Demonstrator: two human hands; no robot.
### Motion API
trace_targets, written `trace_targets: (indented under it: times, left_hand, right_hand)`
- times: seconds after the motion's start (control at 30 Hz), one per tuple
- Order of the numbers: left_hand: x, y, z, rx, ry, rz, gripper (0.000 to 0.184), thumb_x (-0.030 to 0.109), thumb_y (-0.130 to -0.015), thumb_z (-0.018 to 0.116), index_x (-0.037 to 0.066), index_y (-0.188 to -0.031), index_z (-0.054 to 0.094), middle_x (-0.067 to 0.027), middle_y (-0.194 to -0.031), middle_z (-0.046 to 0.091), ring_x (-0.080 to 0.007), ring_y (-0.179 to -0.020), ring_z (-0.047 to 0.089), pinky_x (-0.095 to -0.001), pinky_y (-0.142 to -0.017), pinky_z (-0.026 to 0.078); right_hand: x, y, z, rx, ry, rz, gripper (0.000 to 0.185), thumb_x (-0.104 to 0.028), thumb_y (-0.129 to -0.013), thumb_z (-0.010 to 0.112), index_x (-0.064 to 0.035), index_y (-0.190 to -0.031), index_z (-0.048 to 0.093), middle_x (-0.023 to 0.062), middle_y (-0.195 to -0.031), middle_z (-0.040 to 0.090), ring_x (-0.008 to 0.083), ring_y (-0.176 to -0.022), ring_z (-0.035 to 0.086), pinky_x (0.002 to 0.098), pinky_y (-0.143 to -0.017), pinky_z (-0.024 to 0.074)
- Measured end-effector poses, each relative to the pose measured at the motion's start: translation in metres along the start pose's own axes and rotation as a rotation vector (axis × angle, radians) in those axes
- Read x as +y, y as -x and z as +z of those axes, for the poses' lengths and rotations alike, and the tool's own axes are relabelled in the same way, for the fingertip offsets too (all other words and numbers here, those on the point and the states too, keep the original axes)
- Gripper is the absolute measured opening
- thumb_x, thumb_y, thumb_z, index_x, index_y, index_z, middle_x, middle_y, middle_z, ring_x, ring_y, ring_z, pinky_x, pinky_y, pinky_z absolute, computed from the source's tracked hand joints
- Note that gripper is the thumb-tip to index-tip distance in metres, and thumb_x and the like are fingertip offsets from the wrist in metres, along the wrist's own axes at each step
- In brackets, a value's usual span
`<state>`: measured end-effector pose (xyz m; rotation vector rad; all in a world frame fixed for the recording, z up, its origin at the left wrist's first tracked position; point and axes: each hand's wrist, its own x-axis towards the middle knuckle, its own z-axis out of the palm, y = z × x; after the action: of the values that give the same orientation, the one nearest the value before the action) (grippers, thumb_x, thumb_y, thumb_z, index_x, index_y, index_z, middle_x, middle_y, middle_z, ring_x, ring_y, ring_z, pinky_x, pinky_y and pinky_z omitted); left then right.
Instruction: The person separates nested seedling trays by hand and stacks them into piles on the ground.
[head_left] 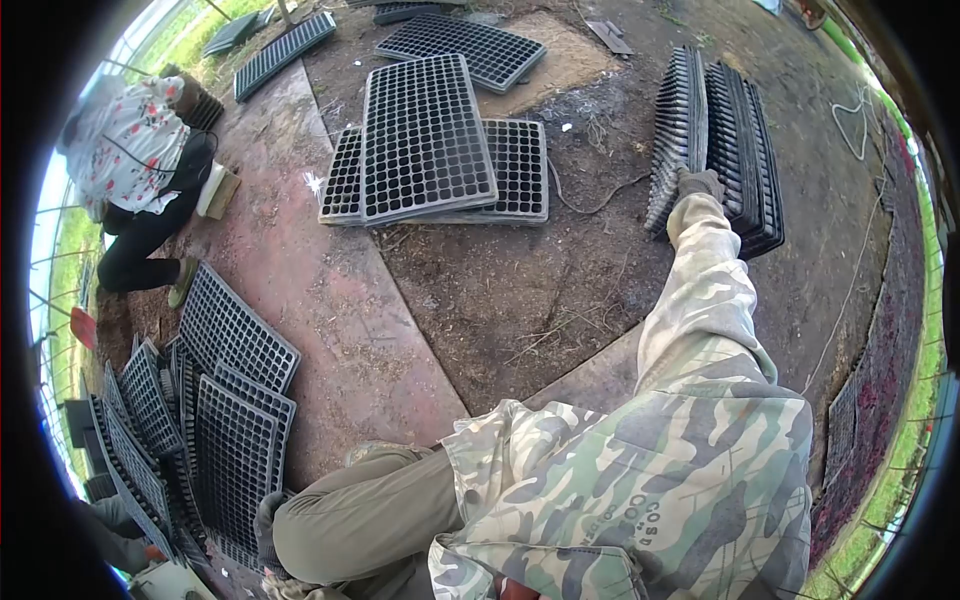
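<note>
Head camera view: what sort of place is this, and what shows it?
Probably a plant nursery: black plastic trays gridded with small square cells lie stacked on brown, dirt-covered ground, and reddish-purple, leafy-looking growth runs down the right side.

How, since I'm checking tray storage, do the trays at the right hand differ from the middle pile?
The right trays, with the right hand at their near end, stand on edge; the middle pile lies flat.
The right trays show cell bumps sideways; the middle pile shows cell openings upward.
The right trays are packed closely side by side; the middle pile's top tray lies crosswise.
Both are dark, many-celled trays.
</note>
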<state>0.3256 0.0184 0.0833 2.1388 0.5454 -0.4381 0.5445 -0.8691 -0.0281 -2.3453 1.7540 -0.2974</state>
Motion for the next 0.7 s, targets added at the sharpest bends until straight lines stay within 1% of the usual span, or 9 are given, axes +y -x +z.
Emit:
trace_targets:
  times: [0.03, 0.1, 0.2, 0.27, 0.3, 0.47, 0.53, 0.63, 0.7]
  left_hand:
    - [0.122, 0.012, 0.046, 0.007, 0.021, -0.014, 0.036, 0.013, -0.086, 0.059, 0.001, -0.119, 0.054, -0.0081, -0.104, 0.059, -0.0185, -0.092, 0.058, -0.0308, -0.078, 0.048]
    - [-0.004, 0.007, 0.001, 0.007, 0.073, -0.037, 0.034, 0.012, -0.085, 0.060, 0.000, -0.117, 0.055, -0.0072, -0.098, 0.063, -0.0160, -0.088, 0.060, -0.0287, -0.076, 0.049]
    - [-0.034, 0.002, -0.016, 0.059, -0.082, -0.064, 0.031, 0.009, -0.082, 0.060, -0.002, -0.111, 0.057, -0.0074, -0.095, 0.063, -0.0159, -0.083, 0.060, -0.0295, -0.076, 0.049]
    - [-0.068, -0.004, -0.027, 0.097, -0.093, -0.034, 0.031, 0.009, -0.081, 0.059, -0.001, -0.111, 0.057, -0.0077, -0.095, 0.063, -0.0159, -0.083, 0.060, -0.0294, -0.077, 0.049]
    - [-0.080, -0.008, -0.030, 0.134, -0.099, 0.007, 0.032, 0.008, -0.081, 0.059, -0.001, -0.111, 0.057, -0.0081, -0.096, 0.063, -0.0160, -0.083, 0.060, -0.0293, -0.077, 0.049]
    - [-0.100, -0.022, -0.037, -0.002, -0.242, -0.034, 0.032, 0.010, -0.081, 0.058, 0.000, -0.112, 0.057, -0.0097, -0.097, 0.064, -0.0175, -0.087, 0.060, -0.0297, -0.079, 0.049]
    - [-0.105, -0.029, -0.033, -0.060, -0.303, -0.059, 0.032, 0.010, -0.082, 0.058, 0.000, -0.112, 0.057, -0.0106, -0.098, 0.064, -0.0182, -0.088, 0.061, -0.0299, -0.080, 0.048]
    - [-0.104, -0.035, -0.026, -0.129, -0.393, -0.104, 0.032, 0.012, -0.082, 0.058, 0.001, -0.113, 0.058, -0.0118, -0.099, 0.064, -0.0194, -0.090, 0.061, -0.0302, -0.082, 0.048]
    - [-0.079, -0.033, -0.019, -0.035, -0.375, -0.052, 0.033, 0.014, -0.082, 0.058, 0.001, -0.113, 0.058, -0.0134, -0.102, 0.064, -0.0214, -0.094, 0.061, -0.0315, -0.084, 0.048]
  right_hand:
    - [0.003, -0.007, 0.001, -0.091, -0.036, -0.006, 0.069, -0.053, -0.075, 0.070, -0.0020, -0.120, 0.055, 0.0242, -0.123, 0.056, 0.0391, -0.116, 0.054, 0.0440, -0.097, 0.0443]
    - [0.005, 0.003, -0.001, -0.122, -0.058, -0.042, 0.069, -0.052, -0.075, 0.070, -0.0025, -0.120, 0.055, 0.0253, -0.123, 0.055, 0.0391, -0.116, 0.054, 0.0435, -0.098, 0.0438]
    - [-0.003, 0.069, -0.015, -0.169, -0.141, -0.134, 0.066, -0.046, -0.073, 0.070, -0.0010, -0.118, 0.055, 0.0253, -0.123, 0.056, 0.0392, -0.114, 0.055, 0.0431, -0.097, 0.0438]
    - [0.000, 0.126, -0.023, -0.262, -0.255, -0.243, 0.059, -0.043, -0.069, 0.072, 0.0016, -0.106, 0.061, 0.0230, -0.104, 0.065, 0.0351, -0.100, 0.064, 0.0387, -0.087, 0.0483]
    - [0.005, 0.154, -0.029, -0.315, -0.241, -0.261, 0.069, -0.041, -0.064, 0.076, 0.0041, -0.114, 0.059, 0.0235, -0.110, 0.063, 0.0354, -0.099, 0.064, 0.0373, -0.088, 0.0505]
    - [0.087, 0.277, -0.042, -0.548, -0.491, -0.184, 0.054, -0.031, -0.061, 0.081, 0.0018, -0.097, 0.059, 0.0140, -0.092, 0.066, 0.0234, -0.079, 0.065, 0.0342, -0.075, 0.0525]
    - [0.126, 0.316, -0.043, -0.721, -0.706, -0.198, 0.045, -0.023, -0.070, 0.081, 0.0026, -0.096, 0.055, 0.0076, -0.087, 0.064, 0.0160, -0.075, 0.060, 0.0292, -0.068, 0.0500]
    - [0.170, 0.324, -0.033, -0.481, -0.433, -0.204, 0.055, -0.029, -0.071, 0.081, 0.0044, -0.106, 0.055, 0.0096, -0.095, 0.065, 0.0168, -0.082, 0.062, 0.0316, -0.071, 0.0500]
    - [0.162, 0.315, -0.052, -0.522, -0.487, -0.195, 0.064, -0.036, -0.070, 0.080, 0.0047, -0.112, 0.053, 0.0124, -0.100, 0.065, 0.0193, -0.086, 0.062, 0.0322, -0.075, 0.0497]
